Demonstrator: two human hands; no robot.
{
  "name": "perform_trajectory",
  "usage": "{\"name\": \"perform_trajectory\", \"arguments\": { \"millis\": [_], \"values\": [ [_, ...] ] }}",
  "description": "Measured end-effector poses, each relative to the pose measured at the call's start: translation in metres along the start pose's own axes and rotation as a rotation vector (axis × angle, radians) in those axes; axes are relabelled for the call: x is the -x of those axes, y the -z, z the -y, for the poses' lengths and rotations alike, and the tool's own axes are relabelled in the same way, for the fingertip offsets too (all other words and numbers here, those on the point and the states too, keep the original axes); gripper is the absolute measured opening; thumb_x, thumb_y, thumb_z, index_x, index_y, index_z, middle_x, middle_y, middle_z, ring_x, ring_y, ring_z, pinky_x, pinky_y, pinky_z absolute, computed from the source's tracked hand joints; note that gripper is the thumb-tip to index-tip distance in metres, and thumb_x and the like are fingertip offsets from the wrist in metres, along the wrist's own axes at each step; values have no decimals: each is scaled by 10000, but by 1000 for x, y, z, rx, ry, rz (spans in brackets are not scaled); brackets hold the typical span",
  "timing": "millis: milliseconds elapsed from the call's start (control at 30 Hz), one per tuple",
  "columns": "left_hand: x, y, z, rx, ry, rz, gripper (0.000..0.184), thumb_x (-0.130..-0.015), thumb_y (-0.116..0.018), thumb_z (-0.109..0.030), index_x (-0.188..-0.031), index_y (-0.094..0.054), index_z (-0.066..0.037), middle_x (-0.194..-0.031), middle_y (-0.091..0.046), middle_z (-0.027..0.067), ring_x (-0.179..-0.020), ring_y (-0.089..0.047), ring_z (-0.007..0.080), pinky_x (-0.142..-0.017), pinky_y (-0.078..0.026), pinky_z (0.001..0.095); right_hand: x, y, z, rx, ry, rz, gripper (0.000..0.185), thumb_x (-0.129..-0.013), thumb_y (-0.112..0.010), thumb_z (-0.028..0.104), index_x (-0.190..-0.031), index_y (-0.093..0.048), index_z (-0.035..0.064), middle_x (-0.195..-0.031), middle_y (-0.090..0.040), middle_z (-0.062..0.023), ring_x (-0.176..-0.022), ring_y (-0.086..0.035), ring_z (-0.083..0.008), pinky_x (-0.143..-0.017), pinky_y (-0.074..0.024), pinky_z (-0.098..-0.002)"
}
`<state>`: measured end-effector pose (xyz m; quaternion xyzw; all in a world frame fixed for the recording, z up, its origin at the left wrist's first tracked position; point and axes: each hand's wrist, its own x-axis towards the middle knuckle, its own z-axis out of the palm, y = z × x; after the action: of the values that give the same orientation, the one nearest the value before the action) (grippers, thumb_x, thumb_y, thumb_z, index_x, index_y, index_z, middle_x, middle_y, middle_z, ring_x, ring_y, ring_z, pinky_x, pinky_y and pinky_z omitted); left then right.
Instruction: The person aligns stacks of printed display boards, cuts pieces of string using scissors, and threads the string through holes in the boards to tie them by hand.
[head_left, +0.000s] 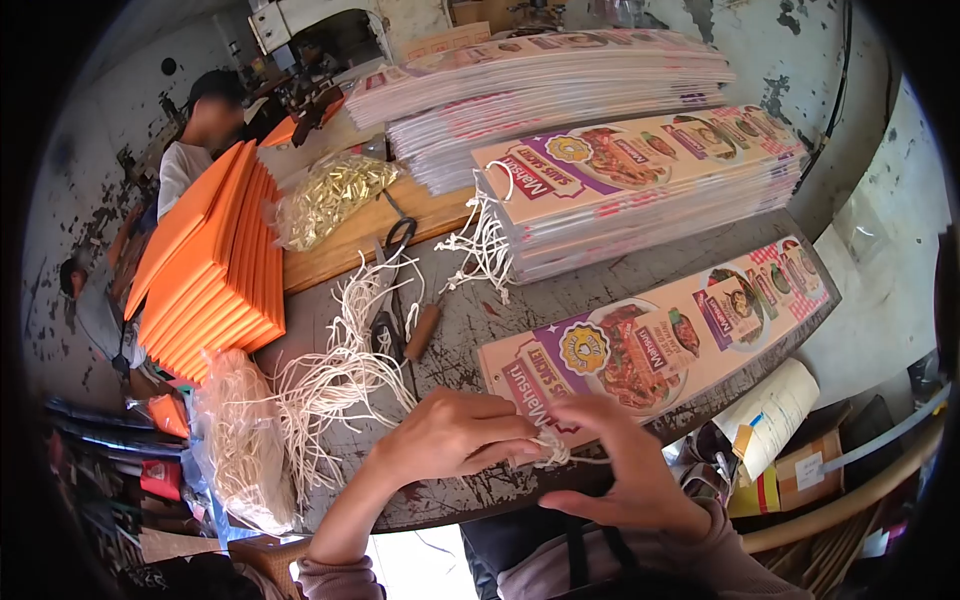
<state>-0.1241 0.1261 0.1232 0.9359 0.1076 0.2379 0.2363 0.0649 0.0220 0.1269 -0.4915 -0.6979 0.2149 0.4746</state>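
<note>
Near the table's front edge, my left hand (455, 437) pinches a white string (553, 450) at the lower left corner of a long printed sign (650, 345). My right hand (625, 470) is just right of the string, thumb and fingers spread apart. The sign lies flat and slanted on the dark scratched table. A loose pile of white strings (345, 375) lies to the left of my hands. Beyond the sign stands a stack of similar signs (640, 190), with knotted strings (488, 245) hanging from its left end.
Orange packets (215, 270) are stacked at the left, near a bag of gold-coloured pieces (335, 197). Scissors (383, 330) and a brown-handled tool (424, 332) lie mid-table. A bag of string (243, 435) hangs over the left edge. A person (205, 130) is at the back left.
</note>
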Motion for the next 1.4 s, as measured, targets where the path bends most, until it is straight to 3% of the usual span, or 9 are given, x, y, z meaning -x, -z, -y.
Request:
{"name": "perform_trajectory", "arguments": {
  "millis": [100,200,433,600,933,1200,1300,1367,1400],
  "values": [
    [1,4,1,7,18,-5,104,-729,-691,-155,-790,-646,-84,-660,-597,39,-549,-583,182,-450,-452,305,4,-17,-8,-191,-119,62,351,-733,-698,62,-1035,-524,18,-942,-579,-124,-805,-615,-189,-686,-487,-262],
    [4,6,3,63,32,-58,83,-712,-696,-111,-778,-654,-83,-644,-602,41,-526,-578,179,-445,-449,298,4,-10,-14,-198,-46,102,283,-729,-688,24,-977,-551,16,-857,-599,-93,-707,-622,-166,-625,-490,-245],
    [3,12,4,81,58,-81,44,-704,-691,-61,-732,-660,-46,-554,-558,73,-465,-543,196,-406,-371,297,15,1,-21,-343,-161,16,175,-739,-642,-42,-892,-575,11,-842,-574,-72,-734,-595,-134,-638,-480,-237],
    [5,16,7,123,81,-97,48,-694,-683,-26,-732,-659,-44,-596,-594,73,-498,-572,192,-432,-416,292,16,11,-20,-605,-241,-57,168,-745,-583,-119,-872,-586,-9,-921,-521,-77,-844,-569,-135,-741,-484,-237],
    [6,24,7,102,91,-90,57,-686,-681,-4,-731,-661,-33,-628,-620,90,-538,-607,190,-453,-453,283,17,30,-30,-628,-261,-9,179,-738,-578,-135,-869,-595,-14,-910,-526,-73,-857,-553,-125,-745,-478,-237],
    [12,38,9,28,155,-150,22,-716,-653,-1,-736,-657,-7,-647,-633,90,-555,-618,205,-482,-462,299,17,47,-33,-558,-237,-106,164,-748,-597,-110,-888,-570,-28,-923,-525,-70,-846,-541,-116,-747,-450,-228],
    [14,38,12,35,168,-212,22,-711,-664,-27,-698,-658,-11,-586,-609,75,-511,-598,201,-482,-456,289,16,47,-35,-597,-225,-104,187,-752,-574,-126,-910,-561,-27,-941,-517,-75,-865,-532,-122,-764,-441,-242],
    [17,45,17,-131,178,16,157,-692,-676,-51,-848,-668,-33,-727,-637,101,-625,-612,212,-568,-472,265,17,41,-37,-658,-210,-107,201,-754,-559,-135,-921,-556,-25,-953,-510,-78,-875,-525,-124,-769,-436,-249],
    [11,42,14,-131,174,15,157,-692,-676,-51,-848,-668,-33,-727,-637,101,-625,-612,212,-568,-472,265,17,37,-37,-719,-197,-111,215,-755,-545,-145,-932,-551,-23,-965,-504,-80,-885,-518,-127,-774,-431,-256]
  ]
}}
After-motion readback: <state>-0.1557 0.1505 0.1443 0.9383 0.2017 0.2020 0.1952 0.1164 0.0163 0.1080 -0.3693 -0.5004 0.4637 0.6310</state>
